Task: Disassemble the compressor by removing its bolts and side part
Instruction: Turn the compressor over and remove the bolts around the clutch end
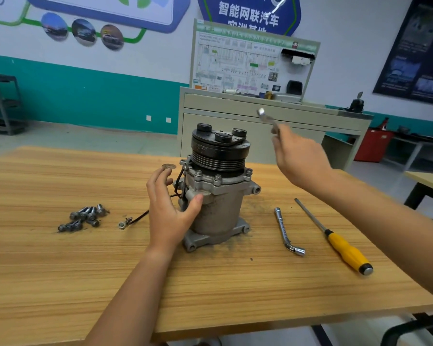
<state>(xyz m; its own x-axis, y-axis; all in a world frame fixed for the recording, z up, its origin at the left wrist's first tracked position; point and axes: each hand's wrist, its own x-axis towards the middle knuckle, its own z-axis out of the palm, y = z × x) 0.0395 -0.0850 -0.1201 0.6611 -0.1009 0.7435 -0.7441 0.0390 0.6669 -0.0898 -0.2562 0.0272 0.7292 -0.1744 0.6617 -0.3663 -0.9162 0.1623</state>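
Note:
The grey compressor (218, 193) stands upright on the wooden table (60, 270), black pulley on top and several bolts still in its upper flange. My left hand (170, 208) holds its left side, thumb pressed on the body and fingers spread behind the black wire. My right hand (298, 158) is raised to the right of the pulley and grips a small metal wrench (266, 118) that points up and left, clear of the compressor. Several removed bolts (84, 218) lie in a heap to the left.
An L-shaped socket wrench (286, 232) and a yellow-handled screwdriver (335, 238) lie to the right of the compressor. A small ring terminal (122, 224) ends the wire at the left. A grey cabinet (260, 126) with a display board stands behind the table.

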